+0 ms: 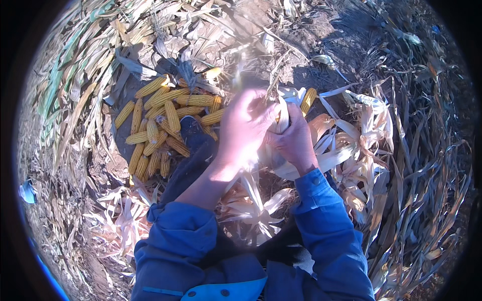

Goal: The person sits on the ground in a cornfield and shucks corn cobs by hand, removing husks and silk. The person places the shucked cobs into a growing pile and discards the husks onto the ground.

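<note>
Both hands are together on a partly husked ear of corn [283,119], its pale husk wrapped around it and a little yellow kernel showing. My right hand [295,137] grips the ear's body, thumb across the front. At its upper end, my left hand [246,122] has its fingers curled on the husk, near a dry stalk tip [274,84]; glare washes out part of this hand and its fingertips are partly hidden. Just beyond my right hand a bare yellow cob [308,101] shows. Left of my left hand lies a heap of husked yellow corn ears [160,129].
Stripped husks [258,203] lie between my legs, with more at the right [357,150] and lower left [126,218]. Dry corn stalks [83,71] pile up at the left; others [410,180] line the right. My shoe [190,126] touches the corn heap. Bare soil [248,37] shows ahead.
</note>
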Action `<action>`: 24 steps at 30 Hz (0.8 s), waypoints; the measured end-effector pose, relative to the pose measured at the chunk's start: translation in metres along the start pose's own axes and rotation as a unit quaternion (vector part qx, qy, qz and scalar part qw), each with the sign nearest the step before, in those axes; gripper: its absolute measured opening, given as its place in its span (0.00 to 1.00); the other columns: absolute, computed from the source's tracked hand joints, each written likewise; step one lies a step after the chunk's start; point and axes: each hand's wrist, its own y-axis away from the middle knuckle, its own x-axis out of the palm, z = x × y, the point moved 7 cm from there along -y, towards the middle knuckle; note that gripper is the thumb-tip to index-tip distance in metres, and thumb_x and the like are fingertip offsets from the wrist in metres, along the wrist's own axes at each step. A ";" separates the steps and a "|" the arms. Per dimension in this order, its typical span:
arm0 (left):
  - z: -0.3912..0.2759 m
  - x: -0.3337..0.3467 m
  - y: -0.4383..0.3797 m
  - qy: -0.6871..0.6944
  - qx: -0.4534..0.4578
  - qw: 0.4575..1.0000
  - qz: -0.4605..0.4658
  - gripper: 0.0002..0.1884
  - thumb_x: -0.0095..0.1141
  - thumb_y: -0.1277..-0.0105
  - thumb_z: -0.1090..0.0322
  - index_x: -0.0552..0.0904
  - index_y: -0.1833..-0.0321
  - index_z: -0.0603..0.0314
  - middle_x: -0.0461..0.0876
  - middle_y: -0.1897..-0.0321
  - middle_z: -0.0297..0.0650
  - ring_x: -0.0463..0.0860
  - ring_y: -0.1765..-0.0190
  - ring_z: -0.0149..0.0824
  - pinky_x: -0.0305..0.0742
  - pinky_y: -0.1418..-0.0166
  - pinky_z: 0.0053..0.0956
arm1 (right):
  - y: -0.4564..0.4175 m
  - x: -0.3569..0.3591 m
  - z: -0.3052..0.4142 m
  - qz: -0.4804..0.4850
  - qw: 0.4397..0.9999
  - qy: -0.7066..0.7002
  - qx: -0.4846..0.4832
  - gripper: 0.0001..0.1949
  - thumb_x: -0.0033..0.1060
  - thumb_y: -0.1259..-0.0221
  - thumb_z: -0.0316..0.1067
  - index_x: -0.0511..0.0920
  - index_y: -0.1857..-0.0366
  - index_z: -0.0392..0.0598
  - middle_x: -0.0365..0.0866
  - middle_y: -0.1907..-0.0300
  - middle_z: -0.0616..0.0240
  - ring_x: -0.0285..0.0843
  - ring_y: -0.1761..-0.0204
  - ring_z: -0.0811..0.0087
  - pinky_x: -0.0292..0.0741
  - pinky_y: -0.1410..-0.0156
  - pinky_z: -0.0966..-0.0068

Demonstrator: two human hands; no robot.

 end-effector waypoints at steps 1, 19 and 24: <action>0.004 0.002 -0.001 0.014 -0.010 1.000 0.011 0.13 0.64 0.34 0.69 0.80 0.50 0.67 0.86 0.60 0.36 0.81 0.56 0.22 0.76 0.51 0.20 | 0.001 -0.001 0.002 0.012 1.000 -0.018 0.012 0.35 0.85 0.60 0.43 0.75 0.44 0.43 0.79 0.50 0.58 0.77 0.49 0.69 0.74 0.42 0.71; 0.012 0.000 0.005 0.101 -0.020 0.994 -0.041 0.04 0.58 0.31 0.71 0.78 0.58 0.62 0.78 0.74 0.34 0.76 0.75 0.21 0.71 0.74 0.19 | 0.006 0.014 0.003 0.105 0.928 -0.344 0.095 0.43 0.87 0.62 0.43 0.70 0.38 0.39 0.80 0.46 0.64 0.76 0.45 0.74 0.72 0.38 0.74; 0.014 0.001 0.012 0.166 0.013 0.984 -0.068 0.05 0.52 0.26 0.71 0.73 0.55 0.64 0.81 0.63 0.38 0.78 0.59 0.23 0.74 0.52 0.21 | 0.007 0.018 0.000 0.094 0.863 -0.474 0.148 0.40 0.82 0.55 0.35 0.68 0.35 0.40 0.79 0.45 0.63 0.79 0.45 0.71 0.76 0.37 0.71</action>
